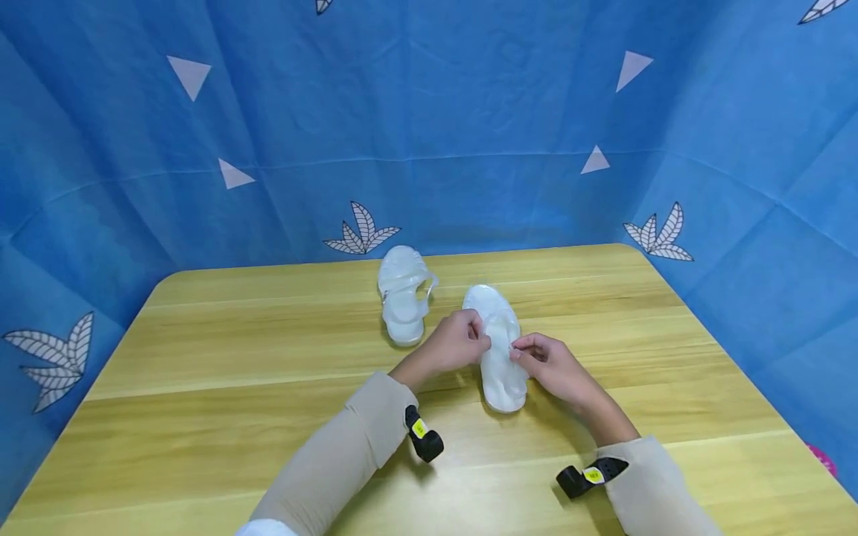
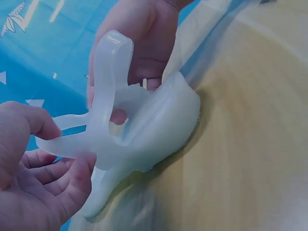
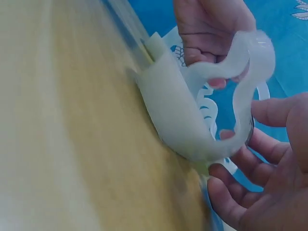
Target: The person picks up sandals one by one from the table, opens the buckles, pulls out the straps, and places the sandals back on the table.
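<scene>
Fingers of both hands pinch the straps of the near sandal (image 1: 499,350): left hand (image 1: 456,344) on its left side, right hand (image 1: 546,361) on its right, about equally close. Sandal lies sole-down on the wooden table (image 1: 201,387), long axis running away from the person, directly between the hands. Second sandal (image 1: 402,294) sits farther back-left, untouched, clear of both hands.
</scene>
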Available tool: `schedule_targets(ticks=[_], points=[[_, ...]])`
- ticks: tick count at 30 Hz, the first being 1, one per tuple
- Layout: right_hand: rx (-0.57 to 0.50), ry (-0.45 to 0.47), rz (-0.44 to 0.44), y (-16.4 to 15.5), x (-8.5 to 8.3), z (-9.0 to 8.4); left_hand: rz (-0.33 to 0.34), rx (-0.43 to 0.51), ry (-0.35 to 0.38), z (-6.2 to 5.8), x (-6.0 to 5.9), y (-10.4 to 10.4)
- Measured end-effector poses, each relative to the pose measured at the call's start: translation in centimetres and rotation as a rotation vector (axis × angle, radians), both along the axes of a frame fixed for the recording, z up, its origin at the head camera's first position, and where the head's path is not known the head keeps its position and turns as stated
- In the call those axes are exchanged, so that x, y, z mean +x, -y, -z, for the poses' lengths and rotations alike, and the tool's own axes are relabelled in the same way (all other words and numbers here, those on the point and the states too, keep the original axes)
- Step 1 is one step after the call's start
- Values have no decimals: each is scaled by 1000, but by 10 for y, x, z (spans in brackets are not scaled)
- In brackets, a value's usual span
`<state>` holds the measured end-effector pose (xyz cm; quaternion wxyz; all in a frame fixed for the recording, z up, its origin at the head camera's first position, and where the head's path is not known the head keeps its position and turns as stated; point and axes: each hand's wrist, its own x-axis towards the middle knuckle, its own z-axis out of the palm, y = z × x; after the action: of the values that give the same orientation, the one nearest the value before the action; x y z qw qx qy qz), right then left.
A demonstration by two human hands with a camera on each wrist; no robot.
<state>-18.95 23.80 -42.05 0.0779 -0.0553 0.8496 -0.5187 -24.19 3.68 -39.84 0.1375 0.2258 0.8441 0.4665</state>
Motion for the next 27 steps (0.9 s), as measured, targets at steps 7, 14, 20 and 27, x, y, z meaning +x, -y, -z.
schedule_targets(ticks=[7, 14, 20, 27], points=[[-82, -5, -154, -5, 21, 4, 61, 160, 101, 4, 24, 17], [-122, -30, -339, -10, 37, 8, 123, 227, 160, 10, 44, 30], [-155, -48, -433, -11, 46, 10, 179, 253, 207, 12, 58, 35], [-153, -86, -535, -10, 56, 10, 230, 197, 251, 8, 70, 41]])
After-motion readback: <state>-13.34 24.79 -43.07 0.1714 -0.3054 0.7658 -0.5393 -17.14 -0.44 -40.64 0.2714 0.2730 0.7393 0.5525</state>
